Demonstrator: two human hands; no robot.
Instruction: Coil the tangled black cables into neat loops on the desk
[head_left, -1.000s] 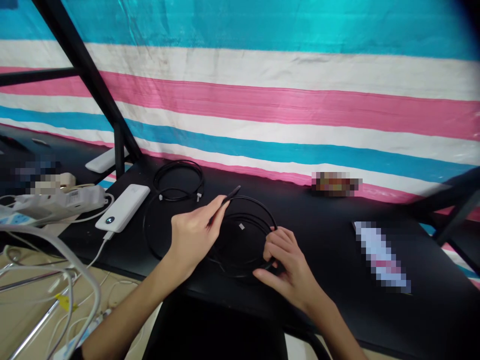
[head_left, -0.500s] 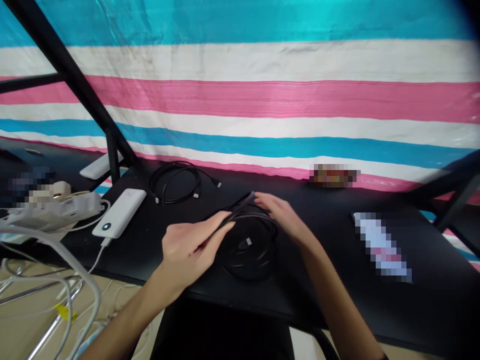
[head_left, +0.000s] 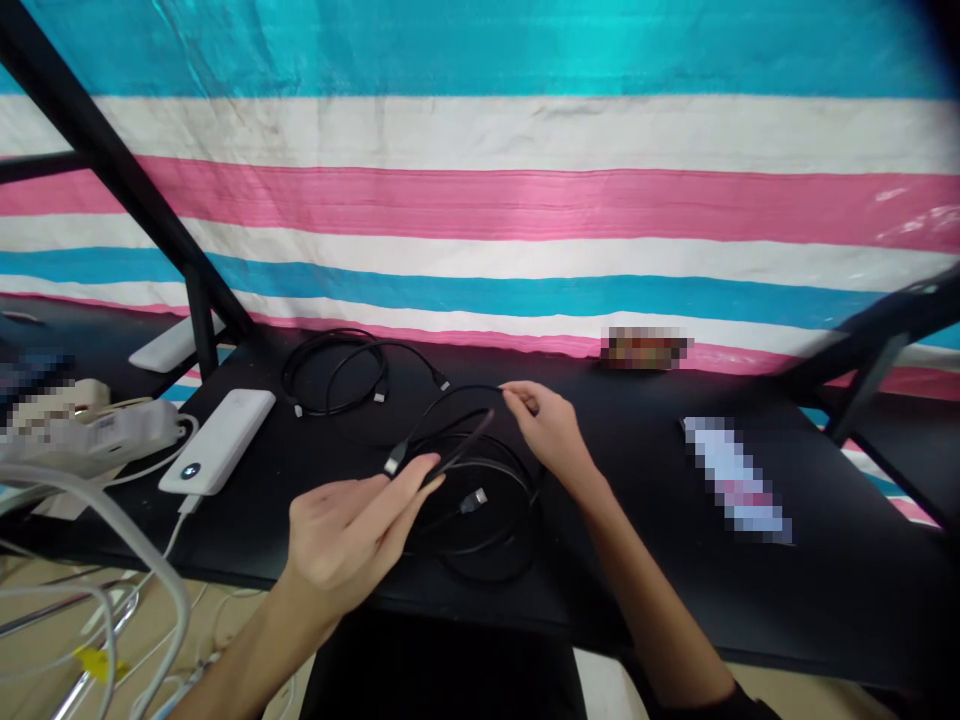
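My left hand [head_left: 352, 540] is closed with thumb and fingers pinched on part of a black USB cable [head_left: 534, 478]. A flat, dark strip [head_left: 474, 438] sticks out past its fingertips; I cannot tell whether it belongs to the cable. With finger and thumb, my right hand [head_left: 551, 425] pinches a thin stretch of the cable, which arcs leftward to a USB plug [head_left: 394, 460] just beyond my left fingers. Another USB plug [head_left: 474, 500] lies within the loose loops below. Behind, at the left, rests a second coiled black cable [head_left: 384, 343] with several plug ends showing.
A white power bank [head_left: 221, 440] with a cord plugged in lies left on the black table [head_left: 622, 580]. Further left are a white power strip [head_left: 139, 432] and tangled cords. A blurred-out phone-like object [head_left: 739, 480] lies right. A striped sheet [head_left: 525, 205] hangs behind.
My right hand has closed from a looser pose onto a stretch of cable. One plug end now shows beside my left fingers. The whole view has shifted slightly.
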